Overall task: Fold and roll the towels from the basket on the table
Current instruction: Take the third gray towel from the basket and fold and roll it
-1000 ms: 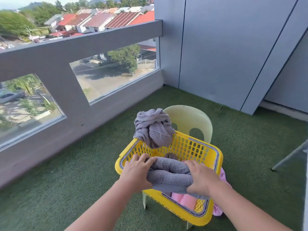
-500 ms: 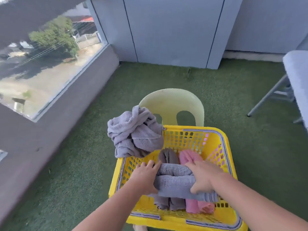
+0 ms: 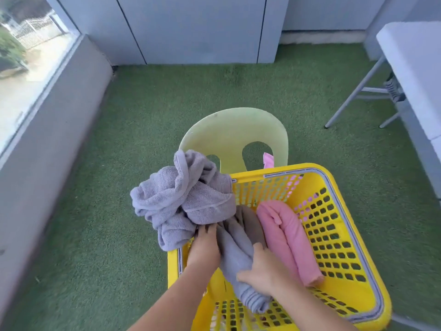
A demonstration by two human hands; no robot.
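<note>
As left hand (image 3: pixel 205 247), right hand (image 3: pixel 265 271) hold rolled towel (image 3: pixel 235 252), crumpled towel (image 3: pixel 181 199) overhangs basket (image 3: pixel 310 167).

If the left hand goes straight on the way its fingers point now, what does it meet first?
Most likely the crumpled grey towel draped over the basket corner; the left hand is almost at it, though depth is unclear.

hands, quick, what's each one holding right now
left hand: fingers lie against the grey rolled towel; whether it grips cannot be told
right hand: closed, holding the grey rolled towel
</note>
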